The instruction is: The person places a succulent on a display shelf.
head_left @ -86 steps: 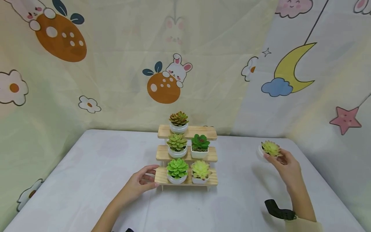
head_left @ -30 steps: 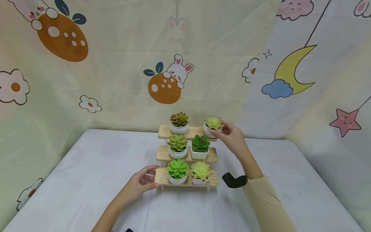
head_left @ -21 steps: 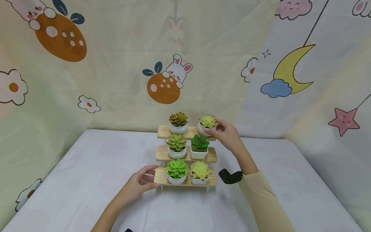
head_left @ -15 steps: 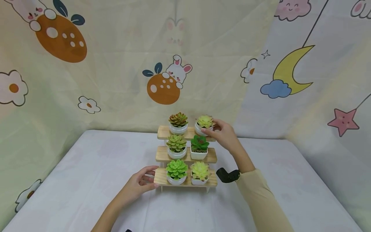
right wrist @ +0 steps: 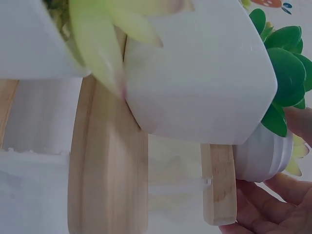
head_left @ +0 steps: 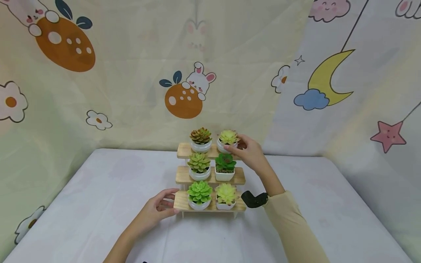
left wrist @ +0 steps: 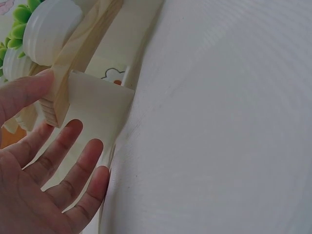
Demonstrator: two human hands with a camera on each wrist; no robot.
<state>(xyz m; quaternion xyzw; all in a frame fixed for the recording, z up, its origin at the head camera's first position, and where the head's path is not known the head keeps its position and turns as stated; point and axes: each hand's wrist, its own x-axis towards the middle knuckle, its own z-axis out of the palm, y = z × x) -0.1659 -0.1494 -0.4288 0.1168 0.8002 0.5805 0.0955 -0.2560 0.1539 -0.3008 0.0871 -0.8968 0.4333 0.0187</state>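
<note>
A three-tier wooden plant stand (head_left: 185,200) stands mid-table with potted succulents on each tier. My right hand (head_left: 252,152) holds a pale green potted succulent (head_left: 228,137) by its round white pot, at the right of the top tier. In the right wrist view, that pot (right wrist: 263,153) sits at the top board with fingers around it. My left hand (head_left: 158,208) grips the left end of the lowest board between thumb and index finger. The left wrist view has the thumb (left wrist: 29,92) on the board's edge; the other fingers are spread and hold nothing.
A reddish-green succulent (head_left: 200,136) stands at the top left. Below are a light green succulent (head_left: 198,163), a dark green one (head_left: 225,162), a bright green one (head_left: 199,192) and a yellow-green one (head_left: 226,194). A white cloth (head_left: 125,182) covers the table; a printed curtain hangs behind.
My right hand has brought the pale green succulent from the right side to the top tier, then slid it slightly left. The left hand has stayed at the lowest board.
</note>
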